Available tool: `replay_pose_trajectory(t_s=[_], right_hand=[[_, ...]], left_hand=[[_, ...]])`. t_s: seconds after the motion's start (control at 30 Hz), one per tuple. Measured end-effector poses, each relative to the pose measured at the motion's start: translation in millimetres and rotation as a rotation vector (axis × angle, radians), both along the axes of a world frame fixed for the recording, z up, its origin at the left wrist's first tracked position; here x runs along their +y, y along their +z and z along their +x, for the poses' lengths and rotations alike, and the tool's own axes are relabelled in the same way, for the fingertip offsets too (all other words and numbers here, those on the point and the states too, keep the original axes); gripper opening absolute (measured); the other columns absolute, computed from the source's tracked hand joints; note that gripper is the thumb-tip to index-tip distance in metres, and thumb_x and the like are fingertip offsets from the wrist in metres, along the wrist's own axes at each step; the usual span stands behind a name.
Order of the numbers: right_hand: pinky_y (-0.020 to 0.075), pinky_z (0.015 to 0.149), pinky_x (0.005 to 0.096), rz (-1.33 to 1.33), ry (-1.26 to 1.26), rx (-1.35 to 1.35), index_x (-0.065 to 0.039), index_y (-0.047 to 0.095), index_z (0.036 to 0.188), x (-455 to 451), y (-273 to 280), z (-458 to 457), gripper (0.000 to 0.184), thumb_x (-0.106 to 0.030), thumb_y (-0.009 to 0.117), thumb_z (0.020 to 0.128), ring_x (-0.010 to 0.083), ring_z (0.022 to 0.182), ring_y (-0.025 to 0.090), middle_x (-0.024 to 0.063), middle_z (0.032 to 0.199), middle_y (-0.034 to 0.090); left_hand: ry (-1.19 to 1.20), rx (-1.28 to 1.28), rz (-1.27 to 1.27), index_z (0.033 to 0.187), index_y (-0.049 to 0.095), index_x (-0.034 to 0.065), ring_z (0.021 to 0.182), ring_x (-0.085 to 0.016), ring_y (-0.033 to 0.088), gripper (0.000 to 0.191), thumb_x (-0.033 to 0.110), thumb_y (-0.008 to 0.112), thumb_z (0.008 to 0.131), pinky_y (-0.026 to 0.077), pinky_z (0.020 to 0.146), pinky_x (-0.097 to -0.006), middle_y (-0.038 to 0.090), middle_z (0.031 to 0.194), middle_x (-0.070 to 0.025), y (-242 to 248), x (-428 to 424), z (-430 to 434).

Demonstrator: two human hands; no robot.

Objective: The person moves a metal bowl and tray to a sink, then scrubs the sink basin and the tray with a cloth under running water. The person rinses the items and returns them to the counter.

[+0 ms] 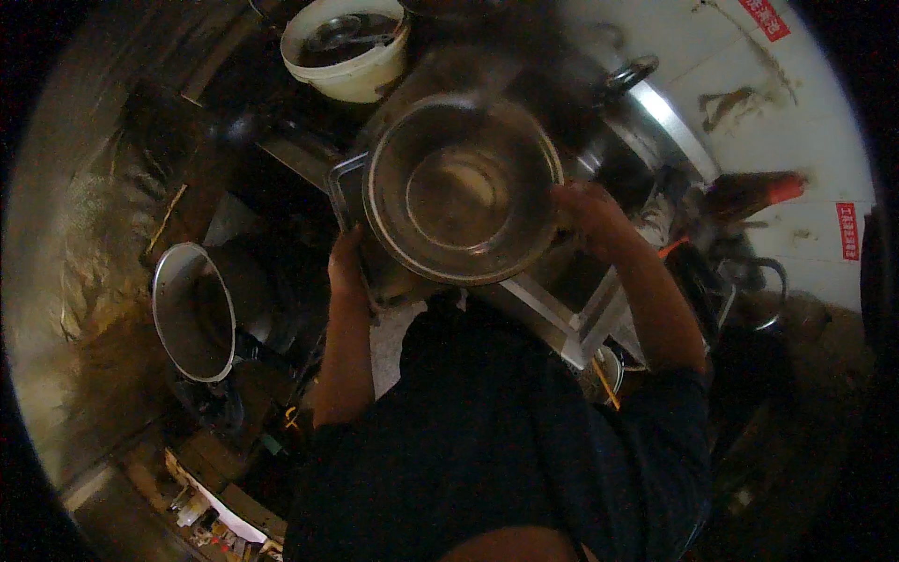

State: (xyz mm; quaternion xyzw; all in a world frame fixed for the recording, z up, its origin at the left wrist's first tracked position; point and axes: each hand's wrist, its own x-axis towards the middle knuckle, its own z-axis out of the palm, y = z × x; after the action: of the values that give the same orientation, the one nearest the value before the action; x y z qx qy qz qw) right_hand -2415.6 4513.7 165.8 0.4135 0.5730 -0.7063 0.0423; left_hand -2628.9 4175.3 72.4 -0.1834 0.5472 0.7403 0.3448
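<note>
My right hand (590,214) grips the right rim of a round metal basin (463,197), which is tilted so that its inside shows. On the left, my left hand (346,260) holds the side of a rectangular metal tray (349,186). The basin overlaps the tray, and much of the tray is hidden under it. What lies in the bottom of the basin is too dim to tell.
A white plastic bucket (344,74) with dark contents and a ladle stands at the top. To the left is an open metal pot (193,312). A large metal lid or pot (667,126) is at the upper right, near a tiled wall (808,154).
</note>
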Motion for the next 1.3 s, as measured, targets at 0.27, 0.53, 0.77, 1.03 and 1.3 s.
replay_pose_trajectory(t_s=[0.27, 0.53, 0.77, 1.03, 1.3], right_hand=[[0.0460, 0.082, 0.0338, 0.190, -0.058, 0.208, -0.003, 0.063, 0.101, 12, 35, 45, 0.019, -0.015, 0.057, 0.088, 0.0179, 0.093, 0.057, 0.0084, 0.103, 0.062], [0.0443, 0.082, 0.0279, 0.803, -0.253, 0.347, -0.001, 0.063, 0.103, 13, 70, 78, 0.017, -0.008, 0.053, 0.092, 0.0157, 0.092, 0.056, 0.0077, 0.098, 0.063], [0.0454, 0.076, 0.0264, 1.113, -0.252, -0.079, 0.000, 0.062, 0.101, 16, 79, 106, 0.018, -0.015, 0.054, 0.094, 0.0134, 0.085, 0.056, 0.0064, 0.096, 0.063], [0.0450, 0.068, 0.0269, 0.955, -0.563, 0.011, -0.002, 0.062, 0.100, 9, 47, 153, 0.025, -0.025, 0.055, 0.095, 0.0124, 0.079, 0.054, 0.0043, 0.093, 0.062], [0.0499, 0.065, 0.0356, 0.678, -0.786, 0.114, -0.004, 0.058, 0.113, 16, -5, 237, 0.043, -0.040, 0.057, 0.091, 0.0195, 0.087, 0.060, 0.0088, 0.097, 0.064]], left_hand=[[0.104, -0.051, -0.062, 0.130, 0.046, -0.0001, 0.115, -0.030, 0.048, 0.058, 0.032, 0.062, 0.084, 0.034, 0.098, -0.0429, 0.050, 0.129, -0.0138, 29, -14, 6], [0.120, 0.122, -0.128, 0.117, 0.056, -0.0010, 0.090, -0.027, 0.060, 0.036, 0.019, 0.050, 0.088, 0.051, 0.073, -0.0379, 0.061, 0.106, -0.0131, 26, -36, -11], [0.071, 0.078, 0.001, 0.132, 0.047, 0.0035, 0.114, -0.028, 0.050, 0.049, 0.024, 0.057, 0.088, 0.037, 0.097, -0.0401, 0.054, 0.126, -0.0093, 24, -52, -24], [0.058, 0.122, -0.079, 0.131, 0.047, 0.0001, 0.113, -0.027, 0.050, 0.049, 0.023, 0.057, 0.089, 0.038, 0.095, -0.0402, 0.052, 0.127, -0.0121, 54, -56, -17], [-0.025, 0.308, -0.020, 0.125, 0.051, -0.0009, 0.109, -0.028, 0.050, 0.044, 0.021, 0.057, 0.088, 0.039, 0.094, -0.0402, 0.054, 0.121, -0.0111, 16, -98, -25]])
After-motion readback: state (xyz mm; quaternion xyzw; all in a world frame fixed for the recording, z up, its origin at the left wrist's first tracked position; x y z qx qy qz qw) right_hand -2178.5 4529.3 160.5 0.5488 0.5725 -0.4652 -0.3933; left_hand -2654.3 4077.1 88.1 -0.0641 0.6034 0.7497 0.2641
